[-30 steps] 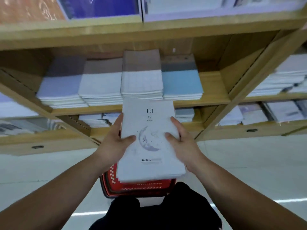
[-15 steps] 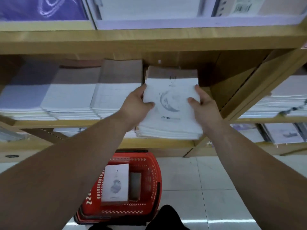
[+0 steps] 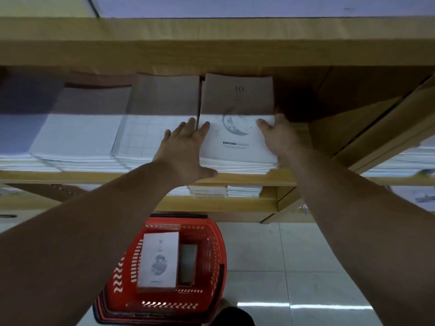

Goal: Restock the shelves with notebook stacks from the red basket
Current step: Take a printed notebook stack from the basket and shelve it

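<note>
My notebook stack [image 3: 237, 137] has just gone from mid-air onto the shelf [image 3: 259, 176] at frame centre. My left hand [image 3: 186, 147] lies open beside it; my right hand [image 3: 275, 135] loosely presses its edge. More remain in the red basket [image 3: 211, 267].

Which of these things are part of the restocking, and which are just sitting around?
Part of the job: notebook stack, left hand, right hand, red basket, notebook in the basket, shelf.
Just there: neighbouring stacks, floor tiles.
</note>
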